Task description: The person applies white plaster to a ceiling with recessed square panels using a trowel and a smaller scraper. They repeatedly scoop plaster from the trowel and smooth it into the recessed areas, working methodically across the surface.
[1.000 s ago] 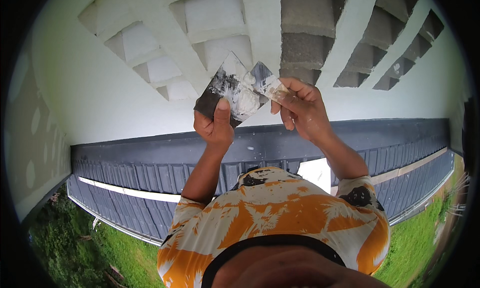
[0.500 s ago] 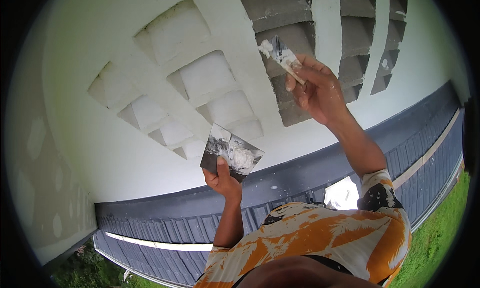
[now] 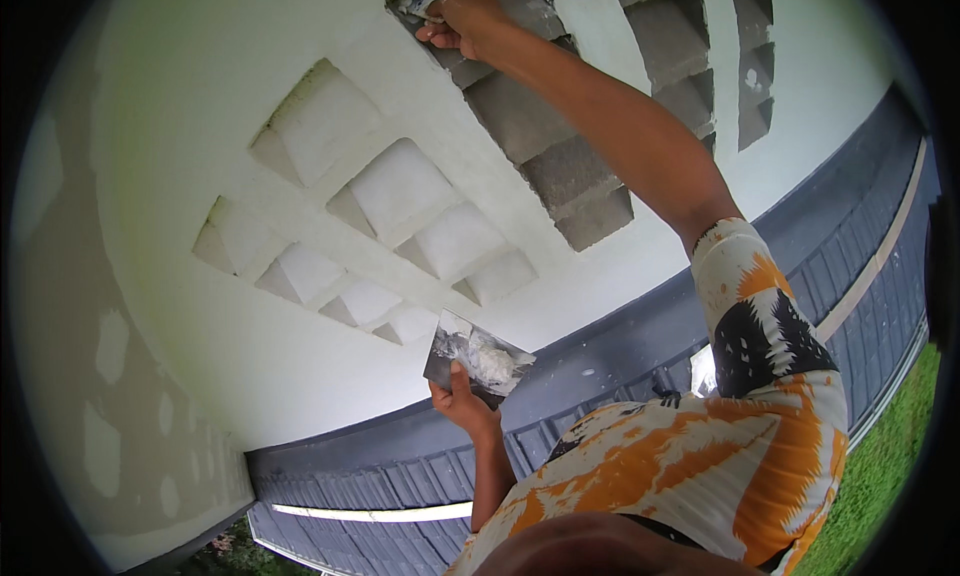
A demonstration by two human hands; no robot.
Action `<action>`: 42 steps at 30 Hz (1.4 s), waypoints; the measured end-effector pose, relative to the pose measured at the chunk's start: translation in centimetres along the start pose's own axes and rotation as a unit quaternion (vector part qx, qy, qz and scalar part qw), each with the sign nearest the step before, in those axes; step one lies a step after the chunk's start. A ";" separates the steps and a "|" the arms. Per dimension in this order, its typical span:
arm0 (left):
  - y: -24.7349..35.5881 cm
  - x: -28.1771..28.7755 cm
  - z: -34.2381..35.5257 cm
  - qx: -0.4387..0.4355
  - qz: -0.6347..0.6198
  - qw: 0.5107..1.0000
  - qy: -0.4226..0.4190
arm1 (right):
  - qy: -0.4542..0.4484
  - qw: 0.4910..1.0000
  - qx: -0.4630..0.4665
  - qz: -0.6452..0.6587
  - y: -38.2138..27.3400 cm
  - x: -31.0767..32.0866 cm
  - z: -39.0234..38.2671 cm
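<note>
My left hand (image 3: 464, 406) grips a flat dark square plate (image 3: 441, 370) by its lower corner, thumb on top. A lump of white putty (image 3: 492, 362) lies on the plate, with smears around it. Up at the top of the view, my right hand (image 3: 472, 20) is closed on a small putty knife (image 3: 420, 2), partly hidden by the fingers. The knife is at the upper left corner of a grey unpainted recess (image 3: 520, 8) in the wall; whether its blade touches the surface is hard to tell.
Several white-coated recesses (image 3: 400, 181) lie left of bare grey ones (image 3: 535, 111) in the white wall (image 3: 370, 386). Below runs a dark ribbed tiled roof (image 3: 390, 481) with a pale batten (image 3: 370, 513). A patched wall (image 3: 105, 376) stands at left; grass (image 3: 895, 451) shows lower right.
My right hand has reached up and left with the putty knife, from in front of the grey recesses to a top corner. My left hand and plate sit slightly lower and further right in view.
</note>
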State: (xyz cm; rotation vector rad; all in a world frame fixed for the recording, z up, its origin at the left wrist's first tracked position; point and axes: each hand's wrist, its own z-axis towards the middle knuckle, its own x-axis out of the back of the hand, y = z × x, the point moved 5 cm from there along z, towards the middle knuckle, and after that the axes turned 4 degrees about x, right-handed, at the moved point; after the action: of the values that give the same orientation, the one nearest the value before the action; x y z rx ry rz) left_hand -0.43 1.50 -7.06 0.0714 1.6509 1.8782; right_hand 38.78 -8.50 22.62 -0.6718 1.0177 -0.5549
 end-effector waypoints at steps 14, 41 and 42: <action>-0.5 1.4 -1.1 0.060 -0.001 0.997 0.039 | -0.035 0.988 -0.112 0.105 1.9 -0.9 6.2; 0.0 2.0 -1.1 0.061 0.044 0.995 0.069 | -0.078 0.982 -0.023 0.170 3.5 0.0 3.3; 0.0 1.9 -1.1 0.062 0.042 0.995 0.070 | -0.093 0.978 -0.003 0.186 3.0 -0.4 2.3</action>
State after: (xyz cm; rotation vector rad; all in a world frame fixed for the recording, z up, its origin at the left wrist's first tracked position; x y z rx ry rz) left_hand -2.49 1.44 -7.97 0.0630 1.8866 1.8776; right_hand 40.98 -5.63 21.47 -0.5105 0.9402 -0.1587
